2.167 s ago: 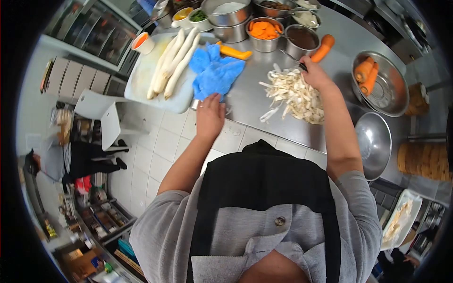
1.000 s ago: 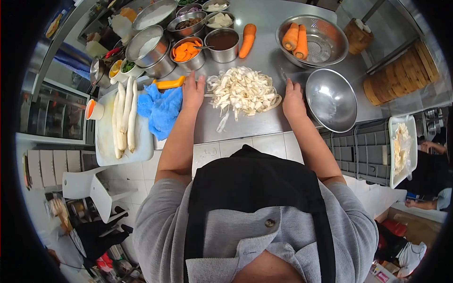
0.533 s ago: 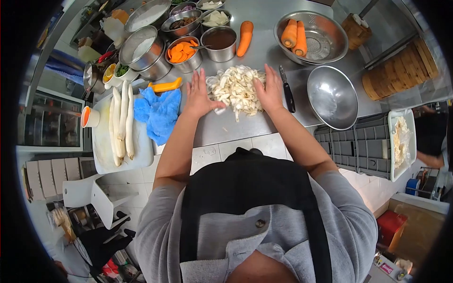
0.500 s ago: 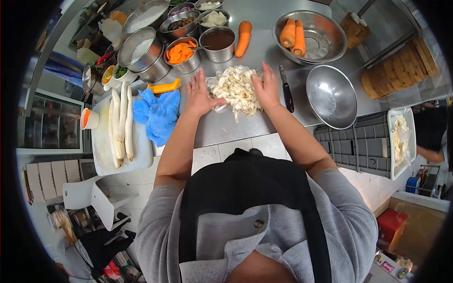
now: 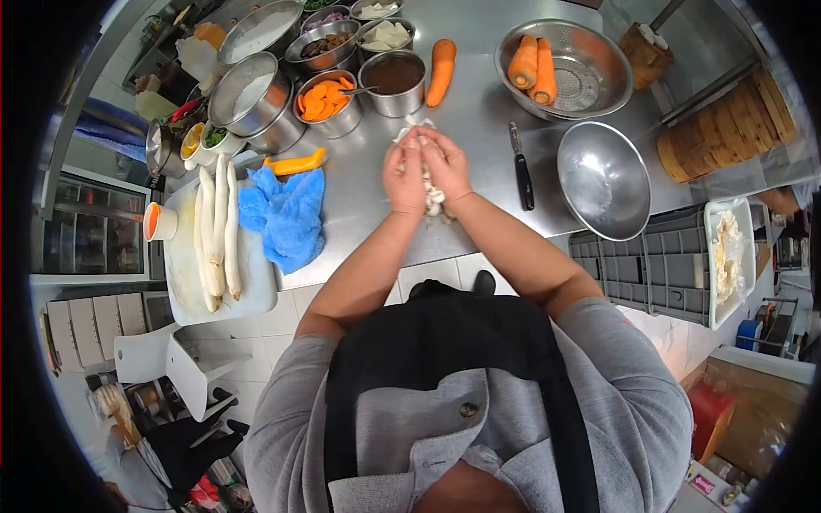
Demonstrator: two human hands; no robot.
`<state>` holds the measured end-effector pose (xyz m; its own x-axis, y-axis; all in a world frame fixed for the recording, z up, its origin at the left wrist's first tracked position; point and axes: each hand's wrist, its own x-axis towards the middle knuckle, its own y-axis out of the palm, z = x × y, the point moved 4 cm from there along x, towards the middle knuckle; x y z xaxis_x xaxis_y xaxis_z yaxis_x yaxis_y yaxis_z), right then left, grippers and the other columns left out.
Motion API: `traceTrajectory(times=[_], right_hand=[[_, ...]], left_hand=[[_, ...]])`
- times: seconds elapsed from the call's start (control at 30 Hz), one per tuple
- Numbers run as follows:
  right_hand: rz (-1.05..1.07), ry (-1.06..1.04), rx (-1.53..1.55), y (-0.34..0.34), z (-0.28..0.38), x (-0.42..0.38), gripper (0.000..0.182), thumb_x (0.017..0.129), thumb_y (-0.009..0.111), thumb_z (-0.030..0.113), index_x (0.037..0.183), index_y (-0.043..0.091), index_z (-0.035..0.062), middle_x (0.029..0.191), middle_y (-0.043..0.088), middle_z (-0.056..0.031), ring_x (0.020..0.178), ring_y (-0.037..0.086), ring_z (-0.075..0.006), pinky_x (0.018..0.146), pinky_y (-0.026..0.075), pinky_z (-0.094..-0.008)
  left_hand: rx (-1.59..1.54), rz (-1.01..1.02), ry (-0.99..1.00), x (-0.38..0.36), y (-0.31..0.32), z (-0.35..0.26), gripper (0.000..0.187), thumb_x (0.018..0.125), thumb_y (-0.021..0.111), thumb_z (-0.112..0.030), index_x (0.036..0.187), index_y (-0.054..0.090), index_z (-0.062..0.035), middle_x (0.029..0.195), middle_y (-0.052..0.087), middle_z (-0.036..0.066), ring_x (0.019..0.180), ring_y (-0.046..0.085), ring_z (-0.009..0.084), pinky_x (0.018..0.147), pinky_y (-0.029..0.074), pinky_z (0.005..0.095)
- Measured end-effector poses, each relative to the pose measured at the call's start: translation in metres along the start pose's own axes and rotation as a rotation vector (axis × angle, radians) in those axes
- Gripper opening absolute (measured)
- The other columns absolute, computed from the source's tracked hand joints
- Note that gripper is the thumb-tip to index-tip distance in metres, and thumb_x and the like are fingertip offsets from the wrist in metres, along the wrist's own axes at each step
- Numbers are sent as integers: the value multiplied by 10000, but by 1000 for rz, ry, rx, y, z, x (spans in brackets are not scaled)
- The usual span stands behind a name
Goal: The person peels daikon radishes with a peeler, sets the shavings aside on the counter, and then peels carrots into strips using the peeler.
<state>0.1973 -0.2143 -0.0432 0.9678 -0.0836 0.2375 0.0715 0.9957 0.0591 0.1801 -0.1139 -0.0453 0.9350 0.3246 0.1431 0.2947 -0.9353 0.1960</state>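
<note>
My left hand (image 5: 405, 177) and my right hand (image 5: 445, 168) are cupped together, fingertips meeting, around a heap of pale sliced mushrooms (image 5: 434, 197) on the steel counter. The palms and fingers hide most of the slices; a few show between the wrists and some beyond the fingertips. Right of my hands lies a black-handled tool (image 5: 522, 178) with a narrow metal head. A whole carrot (image 5: 441, 73) lies past the fingertips, beside a steel pot of dark brown sauce (image 5: 395, 73).
A steel bowl (image 5: 605, 184) and a colander (image 5: 614, 98) with carrots stand to the right. On the left are a blue cloth (image 5: 292, 218), a yellow-handled object (image 5: 295, 162), and long white roots (image 5: 231, 231) on a cutting board (image 5: 256, 291). Behind is a pot of carrot slices (image 5: 321, 101).
Both hands have moved inward from the two sides of the spread mushroom slices and now meet over them. The slices are gathered into a narrower heap, mostly covered.
</note>
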Motion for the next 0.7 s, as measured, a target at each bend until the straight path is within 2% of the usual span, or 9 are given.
traceTrajectory(times=[0.03,0.13,0.17,0.27,0.37,0.43,0.53,0.6,0.7], right_hand=[[-6,165,184,5,6,-1,226,916,592,162,1071,667,17,983,663,-30,878,588,-95,811,482,-245],[-26,345,486,5,31,-3,211,908,602,131,1066,666,7,965,666,-36,848,590,-85,770,481,-229],[-37,336,542,-2,44,-2,205,904,607,114,1063,664,-2,962,668,-41,839,588,-81,759,480,-225],[-83,95,533,-38,79,14,203,868,621,88,1039,676,-6,1012,666,-50,909,593,-103,838,465,-237],[-164,-161,357,-93,128,24,228,847,563,23,1045,673,-2,1077,654,-72,1019,576,-142,937,424,-279],[-222,-330,250,-136,162,21,239,840,538,17,1036,673,-1,1115,639,-94,1082,558,-176,986,395,-314],[-332,-594,-75,-199,203,7,224,840,537,60,1008,679,13,1133,618,-122,1110,543,-226,1000,380,-348],[-375,-650,-223,-241,199,2,218,845,539,75,1001,681,24,1129,611,-136,1106,541,-242,983,389,-350],[-344,-558,-457,-281,181,-10,204,854,546,97,994,682,36,1129,603,-155,1111,533,-257,965,398,-353]], left_hand=[[-89,-27,-76,1,2,0,313,945,556,-243,1135,646,-11,1109,617,112,1045,576,200,940,429,317],[-166,-103,-39,-7,17,-34,258,930,573,-161,1114,652,1,1059,610,63,962,582,141,888,442,266],[-145,-89,-40,-7,23,-43,254,920,576,-136,1118,650,5,1068,604,77,978,579,152,896,438,275],[5,22,204,-15,63,-104,247,916,569,-128,1107,655,3,1083,596,92,998,573,163,898,435,277],[2,172,399,-29,116,-149,258,910,570,-119,1123,645,5,1104,586,98,1016,570,182,906,432,279],[-116,266,461,-38,155,-155,331,901,581,-106,1214,583,0,1134,577,102,1027,567,184,922,429,286],[-474,525,435,-65,217,-157,574,919,583,-105,1419,313,-32,1299,486,120,1160,498,179,992,399,304],[-491,577,462,-78,248,-146,554,928,581,-197,1397,342,-23,1297,484,154,1189,485,227,1007,387,341],[-81,573,735,-81,270,-113,518,892,617,-329,1285,476,-24,1168,574,151,1162,505,332,993,401,384]])
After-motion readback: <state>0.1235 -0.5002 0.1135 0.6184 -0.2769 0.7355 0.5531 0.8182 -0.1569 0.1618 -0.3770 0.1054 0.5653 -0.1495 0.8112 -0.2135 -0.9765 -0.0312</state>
